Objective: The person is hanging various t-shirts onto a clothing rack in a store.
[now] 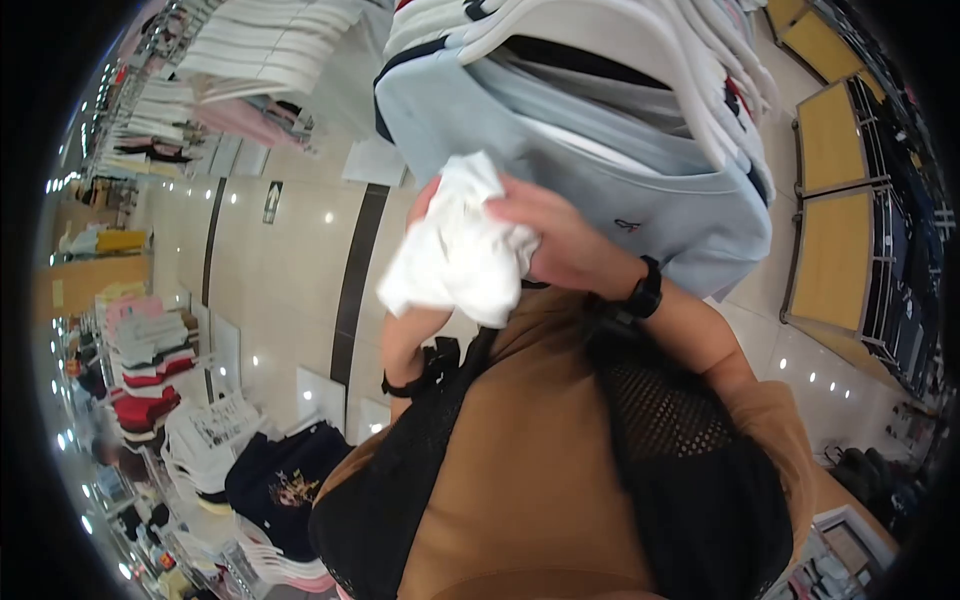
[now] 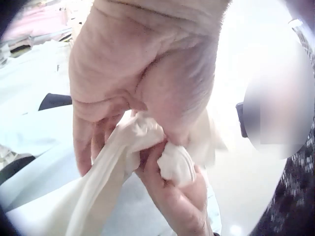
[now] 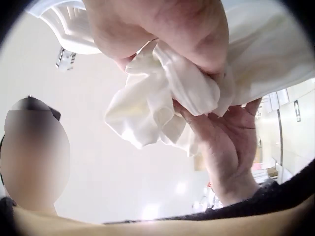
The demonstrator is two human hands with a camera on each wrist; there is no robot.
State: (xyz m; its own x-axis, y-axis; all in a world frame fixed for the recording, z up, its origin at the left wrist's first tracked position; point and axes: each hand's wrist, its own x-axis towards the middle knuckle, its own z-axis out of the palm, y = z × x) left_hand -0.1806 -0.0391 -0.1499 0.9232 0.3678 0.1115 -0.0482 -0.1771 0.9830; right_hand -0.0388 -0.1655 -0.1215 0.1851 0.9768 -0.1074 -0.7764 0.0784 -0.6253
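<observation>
A bunched white cloth (image 1: 455, 250) is held between both hands in front of the chest, close to a light blue sweatshirt (image 1: 640, 225) on a white hanger. My right hand (image 1: 565, 235) grips its right side, thumb over the folds. The left hand (image 1: 420, 325) is mostly hidden behind the cloth in the head view. In the left wrist view the left hand (image 2: 142, 73) has its fingers round the cloth (image 2: 108, 162), with the other hand just below. The right wrist view has the right hand (image 3: 167, 29) pinching gathered folds (image 3: 147, 98), the left hand (image 3: 229, 142) beneath them.
Several garments hang on white hangers (image 1: 700, 80) behind the sweatshirt. Racks of clothes (image 1: 150, 350) line the left side, with a navy garment (image 1: 290, 485) at lower left. Yellow panels (image 1: 830, 250) and dark clothes stand at the right. Shiny tiled floor (image 1: 290, 270) lies between.
</observation>
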